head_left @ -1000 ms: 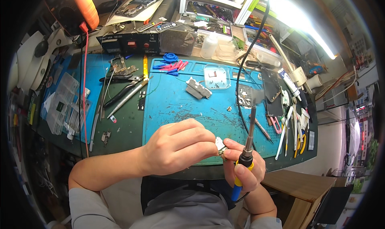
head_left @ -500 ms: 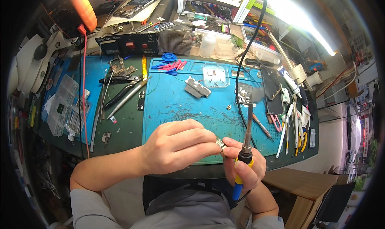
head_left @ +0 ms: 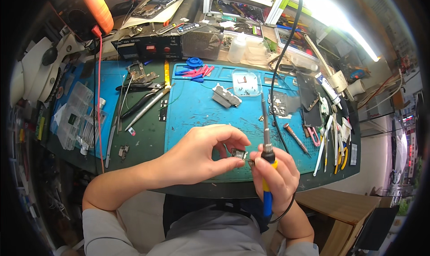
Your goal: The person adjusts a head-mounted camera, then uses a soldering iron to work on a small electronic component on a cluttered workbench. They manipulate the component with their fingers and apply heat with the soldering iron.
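Between the thumb and fingers of my left hand [head_left: 199,149] sits a small electronic part [head_left: 238,154], dark and silvery with pale contacts. My right hand [head_left: 283,180] grips a soldering iron [head_left: 267,197] by its blue and yellow handle, the metal shaft pointing up and away from me. My right thumb and forefinger also meet at the near edge of the small part, pinching its end or something thin beside it; which one I cannot tell. Both hands are above the near part of a blue work mat [head_left: 192,121].
On the mat lie a grey metal shield plate [head_left: 226,96], a clear plastic box [head_left: 247,82] of tiny parts and pink and blue picks [head_left: 197,72]. Pliers [head_left: 139,88] lie to the left, a screwdriver [head_left: 295,137] to the right. The iron's black cable [head_left: 280,59] hangs across the view.
My left fingers have opened out from a closed grasp and now show more of the part, which has turned. The iron has tilted slightly left, and the view has shifted a little.
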The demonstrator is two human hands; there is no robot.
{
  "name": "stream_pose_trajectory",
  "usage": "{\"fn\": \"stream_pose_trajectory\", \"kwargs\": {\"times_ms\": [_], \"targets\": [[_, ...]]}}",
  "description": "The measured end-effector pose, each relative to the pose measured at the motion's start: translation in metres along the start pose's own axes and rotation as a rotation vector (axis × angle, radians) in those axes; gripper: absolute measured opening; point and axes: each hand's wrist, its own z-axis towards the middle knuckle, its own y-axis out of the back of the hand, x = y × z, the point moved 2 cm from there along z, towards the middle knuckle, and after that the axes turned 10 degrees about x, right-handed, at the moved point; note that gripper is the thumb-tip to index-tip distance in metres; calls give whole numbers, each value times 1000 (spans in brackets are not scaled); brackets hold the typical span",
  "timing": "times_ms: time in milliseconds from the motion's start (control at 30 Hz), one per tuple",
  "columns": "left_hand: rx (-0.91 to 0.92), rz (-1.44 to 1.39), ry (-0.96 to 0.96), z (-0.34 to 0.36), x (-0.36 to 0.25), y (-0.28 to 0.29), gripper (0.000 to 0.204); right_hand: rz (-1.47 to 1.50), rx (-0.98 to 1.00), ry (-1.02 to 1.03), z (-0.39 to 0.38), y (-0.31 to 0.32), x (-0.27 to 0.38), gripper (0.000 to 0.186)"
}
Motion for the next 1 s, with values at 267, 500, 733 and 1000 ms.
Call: {"fn": "stream_pose_trajectory", "kwargs": {"times_ms": [267, 500, 733, 1000], "targets": [[-72, 672, -119, -3, -1, -4, 39, 59, -10, -118, -29, 14, -10, 47], [-19, 594, -10, -3, -4, 1, 38, 394, -21, -399, -60, 27, -3, 66], [-84, 605, -5, -6, -3, -3, 32, 657, -105, -564, -62, 29, -5, 58], [-92, 587, -1, -4, -1, -5, 31, 514, -13, -555, -60, 32, -2, 44]]}}
